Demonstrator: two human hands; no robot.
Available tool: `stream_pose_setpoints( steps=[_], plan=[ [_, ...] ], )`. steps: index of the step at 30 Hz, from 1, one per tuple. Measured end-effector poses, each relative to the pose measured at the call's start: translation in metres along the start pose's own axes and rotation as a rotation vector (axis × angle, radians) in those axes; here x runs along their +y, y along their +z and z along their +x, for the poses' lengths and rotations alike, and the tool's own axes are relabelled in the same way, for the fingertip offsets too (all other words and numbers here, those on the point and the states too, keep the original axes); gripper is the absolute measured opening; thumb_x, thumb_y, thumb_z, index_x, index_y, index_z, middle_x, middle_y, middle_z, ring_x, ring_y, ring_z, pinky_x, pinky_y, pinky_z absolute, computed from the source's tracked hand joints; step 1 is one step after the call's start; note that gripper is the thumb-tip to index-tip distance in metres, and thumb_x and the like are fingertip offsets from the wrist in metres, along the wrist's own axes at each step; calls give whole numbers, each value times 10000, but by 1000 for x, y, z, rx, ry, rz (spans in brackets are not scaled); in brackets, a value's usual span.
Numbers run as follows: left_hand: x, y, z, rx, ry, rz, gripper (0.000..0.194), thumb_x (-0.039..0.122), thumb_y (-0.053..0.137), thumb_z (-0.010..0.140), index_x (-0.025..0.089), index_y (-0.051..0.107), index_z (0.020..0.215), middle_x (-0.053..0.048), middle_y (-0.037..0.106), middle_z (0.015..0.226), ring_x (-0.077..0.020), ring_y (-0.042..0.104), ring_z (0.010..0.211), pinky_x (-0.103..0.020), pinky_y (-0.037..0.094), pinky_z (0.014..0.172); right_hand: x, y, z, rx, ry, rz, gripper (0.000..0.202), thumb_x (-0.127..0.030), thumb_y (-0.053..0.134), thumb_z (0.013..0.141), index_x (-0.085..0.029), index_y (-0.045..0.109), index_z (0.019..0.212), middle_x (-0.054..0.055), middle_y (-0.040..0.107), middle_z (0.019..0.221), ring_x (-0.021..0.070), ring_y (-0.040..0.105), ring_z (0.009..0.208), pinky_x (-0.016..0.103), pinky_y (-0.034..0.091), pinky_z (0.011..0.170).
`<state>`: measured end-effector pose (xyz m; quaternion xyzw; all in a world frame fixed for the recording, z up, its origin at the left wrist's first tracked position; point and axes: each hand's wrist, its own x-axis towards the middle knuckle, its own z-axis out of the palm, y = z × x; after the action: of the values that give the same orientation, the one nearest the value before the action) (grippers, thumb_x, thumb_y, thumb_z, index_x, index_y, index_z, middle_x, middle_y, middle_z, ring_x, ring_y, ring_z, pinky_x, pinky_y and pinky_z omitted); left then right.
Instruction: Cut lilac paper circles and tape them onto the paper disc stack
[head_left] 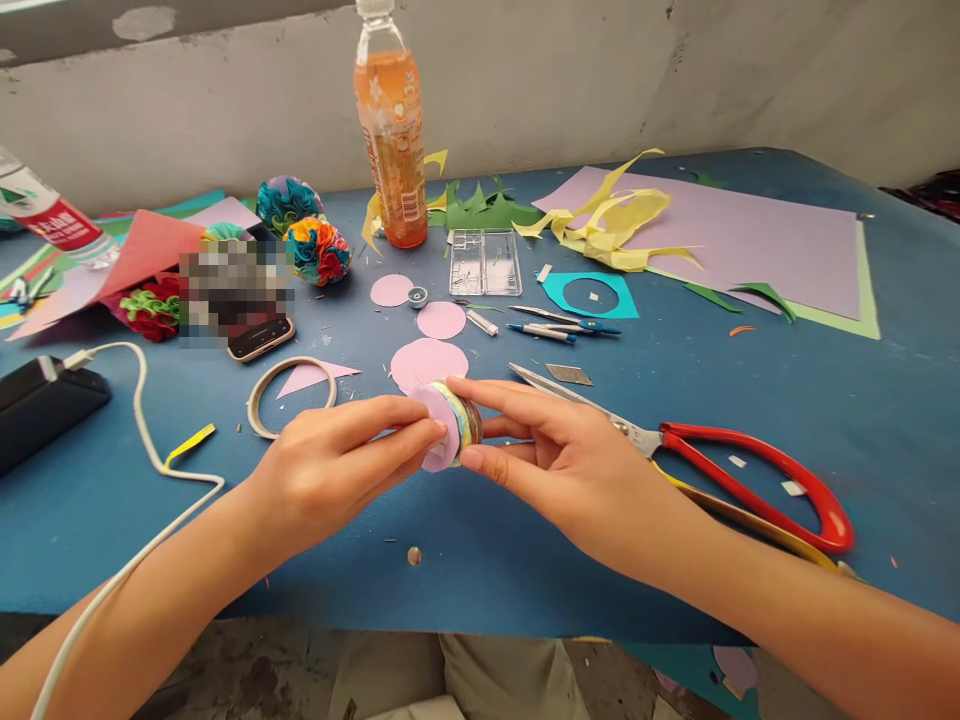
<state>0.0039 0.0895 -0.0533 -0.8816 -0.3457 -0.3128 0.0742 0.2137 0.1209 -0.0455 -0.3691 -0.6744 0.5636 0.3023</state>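
Near the middle of the head view, my left hand (341, 460) pinches a small pink paper disc (439, 425) by its face. The disc lies against the left side of a round stack with multicoloured edges (466, 420). My right hand (574, 470) grips that stack from the right, fingers above and thumb below. Just behind the hands are pink paper circles (429, 366) on the blue table (322, 570). Red-handled scissors (757, 480) lie partly under my right forearm, blades pointing back left. A tape roll (255, 398) sits behind my left hand.
An orange drink bottle (394, 150) stands at the back. Compasses (574, 324), a clear case (484, 262) and a cut blue sheet (626, 295) lie behind the hands. Left are paper flower balls (319, 250), a phone (262, 340), and a power bank (45, 410) with a white cable (142, 400).
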Motion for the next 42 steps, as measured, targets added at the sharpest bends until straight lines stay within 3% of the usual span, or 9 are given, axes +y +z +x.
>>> stream_pose_setpoints(
  steps=[10,15,24,32,42],
  plan=[
    [3,1,-1,64,57,45,145,139,574,863,148,599,1006,-58,706,893,-114,671,727,-198,532,597,-3,2,-2,7,18,5,440,-193,609,803,-237,597,1240,53,590,1285,207,657,1000,342,589,844],
    [2,2,-1,45,39,43,209,115,586,843,163,578,1046,-59,702,902,-131,684,726,-206,542,617,-2,1,-2,-5,10,20,445,-195,614,804,-249,593,1245,53,569,1312,205,644,1029,323,587,845],
    [3,-1,1,48,58,27,106,129,563,871,127,609,967,-66,714,878,-118,671,742,-209,512,588,-3,3,-3,5,26,42,428,-193,614,804,-265,606,1226,47,588,1287,203,649,1021,322,592,828],
    [3,-3,1,13,84,16,151,103,541,873,107,593,1015,-82,706,901,-130,665,695,-228,500,557,-3,2,-3,-3,41,57,430,-175,614,798,-271,611,1218,38,606,1259,194,667,980,307,602,801],
    [4,1,7,89,63,46,66,140,530,886,128,594,876,-46,693,797,-102,637,614,-212,491,531,-1,2,-3,0,70,20,424,-230,615,805,-283,607,1226,51,591,1268,207,676,955,323,606,795]
  ],
)
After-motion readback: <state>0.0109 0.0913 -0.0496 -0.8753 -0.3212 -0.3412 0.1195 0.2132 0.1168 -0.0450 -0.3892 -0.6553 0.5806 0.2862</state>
